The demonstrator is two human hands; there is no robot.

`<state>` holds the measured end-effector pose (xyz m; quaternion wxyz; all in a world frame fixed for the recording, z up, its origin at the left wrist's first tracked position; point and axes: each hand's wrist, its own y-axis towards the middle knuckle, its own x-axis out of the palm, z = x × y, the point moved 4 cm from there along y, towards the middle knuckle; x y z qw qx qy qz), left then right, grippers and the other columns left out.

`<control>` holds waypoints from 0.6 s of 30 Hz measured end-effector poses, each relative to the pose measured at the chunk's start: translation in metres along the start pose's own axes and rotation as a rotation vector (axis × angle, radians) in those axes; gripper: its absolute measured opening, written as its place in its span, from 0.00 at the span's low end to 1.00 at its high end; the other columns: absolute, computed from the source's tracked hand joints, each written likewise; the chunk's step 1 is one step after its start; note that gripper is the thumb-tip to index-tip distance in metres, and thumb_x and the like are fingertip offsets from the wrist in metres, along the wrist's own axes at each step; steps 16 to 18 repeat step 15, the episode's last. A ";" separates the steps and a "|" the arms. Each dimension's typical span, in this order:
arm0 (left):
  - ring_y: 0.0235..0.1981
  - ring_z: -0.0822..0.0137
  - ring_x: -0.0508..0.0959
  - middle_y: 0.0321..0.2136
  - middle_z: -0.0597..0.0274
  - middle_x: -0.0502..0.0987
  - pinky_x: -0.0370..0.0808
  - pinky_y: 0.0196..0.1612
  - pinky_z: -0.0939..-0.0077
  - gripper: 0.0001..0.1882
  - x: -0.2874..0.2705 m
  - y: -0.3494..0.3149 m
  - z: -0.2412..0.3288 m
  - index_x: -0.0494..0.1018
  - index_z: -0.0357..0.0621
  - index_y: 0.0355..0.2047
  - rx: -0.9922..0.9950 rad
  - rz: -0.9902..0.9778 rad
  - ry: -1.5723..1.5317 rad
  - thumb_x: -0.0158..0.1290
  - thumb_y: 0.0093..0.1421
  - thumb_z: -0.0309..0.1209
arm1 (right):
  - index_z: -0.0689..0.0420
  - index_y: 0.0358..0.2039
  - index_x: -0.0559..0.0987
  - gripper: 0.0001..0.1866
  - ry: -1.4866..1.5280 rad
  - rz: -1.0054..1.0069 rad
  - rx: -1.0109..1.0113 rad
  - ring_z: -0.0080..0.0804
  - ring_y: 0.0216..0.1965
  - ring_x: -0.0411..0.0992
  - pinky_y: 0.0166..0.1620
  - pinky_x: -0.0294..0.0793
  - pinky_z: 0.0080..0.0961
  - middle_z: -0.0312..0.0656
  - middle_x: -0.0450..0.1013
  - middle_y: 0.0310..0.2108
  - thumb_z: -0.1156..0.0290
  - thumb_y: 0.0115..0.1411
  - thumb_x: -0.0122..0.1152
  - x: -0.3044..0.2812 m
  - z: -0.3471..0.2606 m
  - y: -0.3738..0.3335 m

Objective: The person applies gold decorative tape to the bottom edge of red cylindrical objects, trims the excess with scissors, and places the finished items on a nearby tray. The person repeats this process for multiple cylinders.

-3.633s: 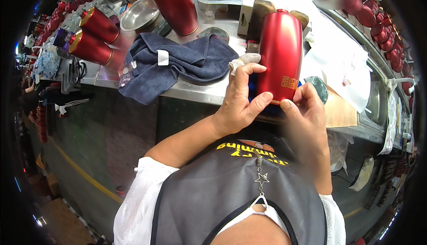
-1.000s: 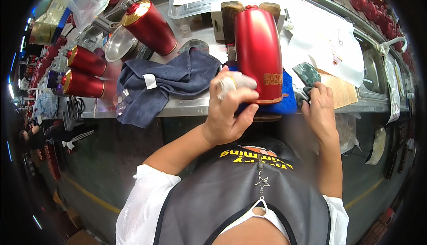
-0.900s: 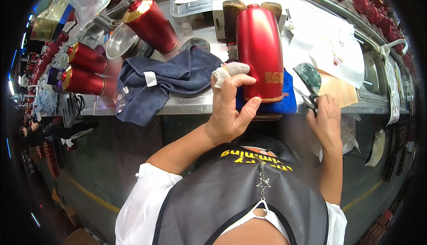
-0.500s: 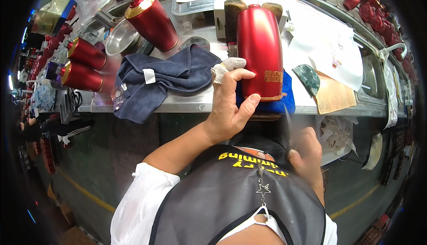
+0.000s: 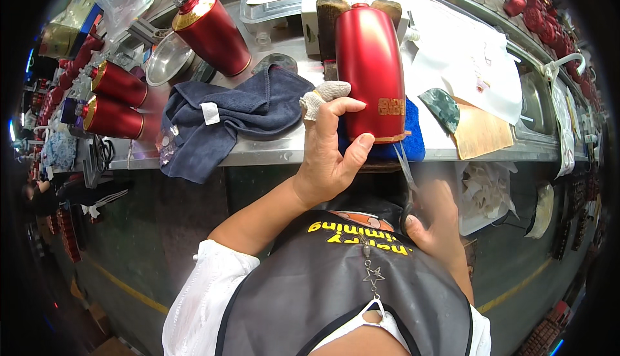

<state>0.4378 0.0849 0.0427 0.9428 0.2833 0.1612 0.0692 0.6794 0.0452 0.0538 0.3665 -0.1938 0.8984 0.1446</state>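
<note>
Head view: the red bottle [image 5: 371, 75] lies on its side on a blue pad [image 5: 413, 143] at the front edge of the steel bench [image 5: 271, 152], neck pointing away from the person. The left hand [image 5: 329, 156] steadies it, thumb on the base end, fingers curled over the bottle's left flank and pressing on it; one finger wears a white cot [image 5: 320, 97]. It is a bracing hold, not a full wrap.

The right hand [image 5: 439, 220] is below the bench edge, nearer the person than the bottle, blurred with motion. It is closed round the handles of scissors [image 5: 405, 181], whose thin blades point up toward the base of the bottle. Whether the blades are parted I cannot tell.

To do this well, I judge: keep the left thumb clear of the blade line, hold the bottle firm on the pad so it does not roll, and bring the tips in slowly at the base rim, so the lacquer is not scratched.

Left of the bottle a dark blue cloth [image 5: 226, 120] lies bunched on the bench; further left more red bottles [image 5: 119, 101] lie on their sides. Right of the bottle are white paper [image 5: 471, 65] and a tan sheet [image 5: 481, 133].
</note>
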 end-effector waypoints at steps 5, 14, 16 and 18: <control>0.54 0.52 0.66 0.51 0.47 0.68 0.60 0.61 0.60 0.22 0.000 0.001 0.000 0.68 0.39 0.54 0.048 0.028 0.036 0.58 0.62 0.31 | 0.58 0.28 0.68 0.20 -0.110 0.006 -0.066 0.46 0.34 0.65 0.42 0.63 0.40 0.45 0.66 0.29 0.63 0.45 0.71 -0.001 -0.010 0.003; 0.56 0.51 0.65 0.53 0.47 0.66 0.58 0.62 0.56 0.23 0.001 -0.001 -0.005 0.68 0.39 0.54 0.006 0.001 0.028 0.59 0.62 0.34 | 0.57 0.27 0.69 0.19 -0.166 0.034 -0.008 0.46 0.34 0.65 0.43 0.62 0.41 0.44 0.66 0.28 0.63 0.46 0.71 -0.004 -0.013 -0.005; 0.57 0.51 0.64 0.54 0.47 0.66 0.58 0.62 0.56 0.23 0.001 -0.003 -0.005 0.68 0.39 0.54 -0.018 -0.013 0.006 0.59 0.63 0.34 | 0.58 0.27 0.69 0.19 -0.164 0.030 -0.004 0.45 0.34 0.65 0.43 0.62 0.41 0.44 0.66 0.28 0.63 0.46 0.71 -0.003 -0.012 -0.006; 0.57 0.51 0.64 0.54 0.47 0.66 0.58 0.62 0.56 0.23 0.001 -0.003 -0.005 0.68 0.39 0.54 -0.018 -0.013 0.006 0.59 0.63 0.34 | 0.58 0.27 0.69 0.19 -0.164 0.030 -0.004 0.45 0.34 0.65 0.43 0.62 0.41 0.44 0.66 0.28 0.63 0.46 0.71 -0.003 -0.012 -0.006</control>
